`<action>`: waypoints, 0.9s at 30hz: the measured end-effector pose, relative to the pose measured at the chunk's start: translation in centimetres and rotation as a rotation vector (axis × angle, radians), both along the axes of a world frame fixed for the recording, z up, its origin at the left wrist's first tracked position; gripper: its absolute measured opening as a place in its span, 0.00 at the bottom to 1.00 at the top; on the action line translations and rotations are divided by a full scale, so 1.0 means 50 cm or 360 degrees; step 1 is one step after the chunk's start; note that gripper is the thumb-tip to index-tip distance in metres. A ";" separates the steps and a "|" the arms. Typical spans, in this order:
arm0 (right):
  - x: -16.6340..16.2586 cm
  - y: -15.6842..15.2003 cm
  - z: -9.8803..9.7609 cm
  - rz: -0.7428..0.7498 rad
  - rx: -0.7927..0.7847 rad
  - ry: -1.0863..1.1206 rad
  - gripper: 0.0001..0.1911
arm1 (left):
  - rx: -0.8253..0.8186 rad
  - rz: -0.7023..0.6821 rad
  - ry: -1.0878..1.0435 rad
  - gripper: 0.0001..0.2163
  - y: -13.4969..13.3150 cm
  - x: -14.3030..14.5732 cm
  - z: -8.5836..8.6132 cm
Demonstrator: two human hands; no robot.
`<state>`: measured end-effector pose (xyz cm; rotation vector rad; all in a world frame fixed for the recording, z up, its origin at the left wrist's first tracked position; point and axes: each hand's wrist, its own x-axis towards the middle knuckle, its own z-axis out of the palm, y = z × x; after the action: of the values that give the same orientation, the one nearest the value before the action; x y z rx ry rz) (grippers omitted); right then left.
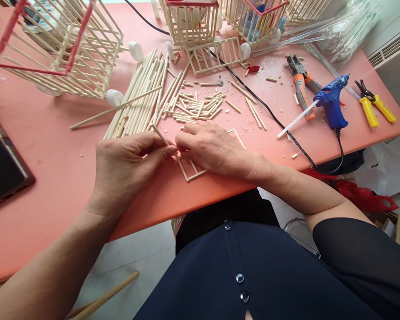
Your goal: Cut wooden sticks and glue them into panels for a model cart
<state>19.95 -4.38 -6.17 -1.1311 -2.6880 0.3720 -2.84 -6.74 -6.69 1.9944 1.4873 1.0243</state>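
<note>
My left hand [130, 166] pinches a thin wooden stick [159, 134] between thumb and fingers. The stick slants, its lower end near my right fingertips. My right hand [210, 144] is closed, fingertips almost touching my left thumb; what they grip is hidden. Beneath it lies a small wooden stick frame [188, 178] with crosspieces, partly covered by the hand. Just beyond my hands are a pile of short cut sticks [200, 106] and a bundle of long sticks [136, 98].
Stick-built carts [70, 49] with red rims and white wheels stand at the back. A ladder-like stick panel [216, 55] leans there. On the right lie a blue glue gun [333, 100], orange-grey pliers [300, 82] and yellow-handled cutters [373, 106]. A black cord [270, 104] crosses the pink table.
</note>
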 end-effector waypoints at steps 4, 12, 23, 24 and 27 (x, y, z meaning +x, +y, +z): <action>0.000 0.002 -0.002 -0.0019 -0.0013 0.0018 0.11 | -0.0108 0.0012 0.0055 0.12 -0.006 0.005 0.021; -0.001 0.002 -0.001 -0.0032 -0.0036 0.0022 0.12 | -0.0142 0.0004 0.0053 0.11 -0.004 0.014 0.031; -0.002 0.002 0.002 -0.0038 -0.0049 0.0014 0.10 | -0.0124 0.0010 0.0043 0.12 -0.003 0.008 0.028; -0.003 0.002 0.004 -0.0039 -0.0059 0.0002 0.10 | -0.0129 0.0009 0.0046 0.12 -0.003 0.008 0.028; -0.003 0.001 0.008 -0.0042 -0.0075 -0.0012 0.11 | -0.0149 0.0000 0.0035 0.12 -0.005 0.010 0.031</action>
<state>19.78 -4.32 -5.77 -1.1820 -2.6815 0.4293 -2.34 -6.97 -5.15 1.9460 1.5181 0.9185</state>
